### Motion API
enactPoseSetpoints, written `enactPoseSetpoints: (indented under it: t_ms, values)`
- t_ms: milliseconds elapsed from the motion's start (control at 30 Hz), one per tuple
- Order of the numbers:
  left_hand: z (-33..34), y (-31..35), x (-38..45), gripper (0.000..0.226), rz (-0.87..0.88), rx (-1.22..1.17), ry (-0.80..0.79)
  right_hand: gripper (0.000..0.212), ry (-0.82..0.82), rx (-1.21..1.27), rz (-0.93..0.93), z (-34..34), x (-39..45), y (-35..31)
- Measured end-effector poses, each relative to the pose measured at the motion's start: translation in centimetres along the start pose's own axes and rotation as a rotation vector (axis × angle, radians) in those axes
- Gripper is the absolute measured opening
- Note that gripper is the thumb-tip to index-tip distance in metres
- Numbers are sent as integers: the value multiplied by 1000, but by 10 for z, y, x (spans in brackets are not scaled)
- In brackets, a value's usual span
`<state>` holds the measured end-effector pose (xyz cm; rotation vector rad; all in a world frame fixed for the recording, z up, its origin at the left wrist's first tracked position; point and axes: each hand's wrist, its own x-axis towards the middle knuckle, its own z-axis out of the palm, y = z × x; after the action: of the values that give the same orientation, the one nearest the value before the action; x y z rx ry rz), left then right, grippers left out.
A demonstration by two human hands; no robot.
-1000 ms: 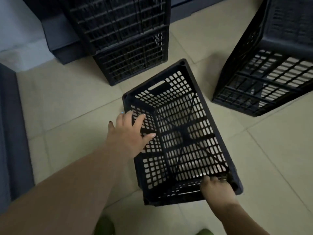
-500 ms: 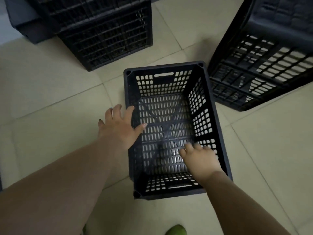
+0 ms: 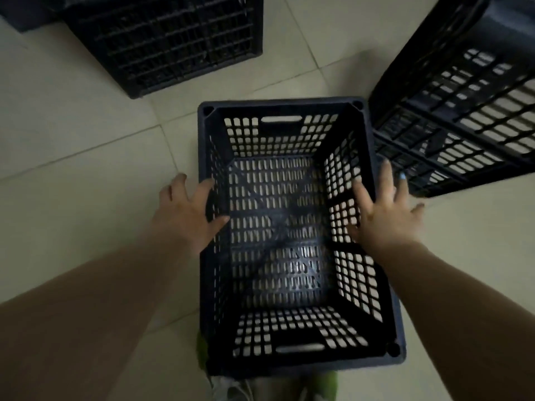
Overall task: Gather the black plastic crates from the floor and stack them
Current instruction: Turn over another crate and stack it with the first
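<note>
A black perforated plastic crate (image 3: 278,103) stands upright on the tiled floor right below me, its open top facing up. My left hand (image 3: 188,212) grips its left long wall, thumb inside and fingers outside. My right hand (image 3: 385,215) lies over the right long rim with fingers spread wide and the thumb inside, closed on nothing. A second black crate (image 3: 463,111) lies tipped on its side at the right, nearly touching the first one's far right corner. More black crates (image 3: 173,44) stand stacked at the upper left.
Pale floor tiles (image 3: 72,134) surround the crates. My feet in green and grey shoes (image 3: 327,386) show just below the crate's near end. A dark piece of furniture (image 3: 23,15) sits behind the stack at the top left edge.
The crate has swung from a slant to square in front of me. My right hand left the near end, passed over the inside and landed on the right rim. My left hand stayed on the left wall.
</note>
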<state>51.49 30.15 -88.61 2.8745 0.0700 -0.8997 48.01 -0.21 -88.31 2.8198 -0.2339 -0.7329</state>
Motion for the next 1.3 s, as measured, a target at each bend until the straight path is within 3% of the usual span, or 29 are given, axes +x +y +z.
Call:
enactPoseSetpoints:
  t_ms: [133,300,500,800,1067,1300]
  values:
    - [28,1,9,86,39,-144,-58,85,-173,80,76,32,7,-10]
    - [47,9,18,99,-64,-184,-13,83,-157,6,85,41,8,-9]
    - [-12,13,-20,92,-157,-183,-67,70,-127,112,29,-10,-21,3]
    - [-214,1,-164,97,-312,-197,-141,67,-88,78,-198,-231,-104,35]
    - [-414,9,-270,85,-364,-238,46,75,147,45,-324,-453,-163,75]
    - [-557,24,-314,78,-324,-283,273,75,362,159,-318,-600,-171,94]
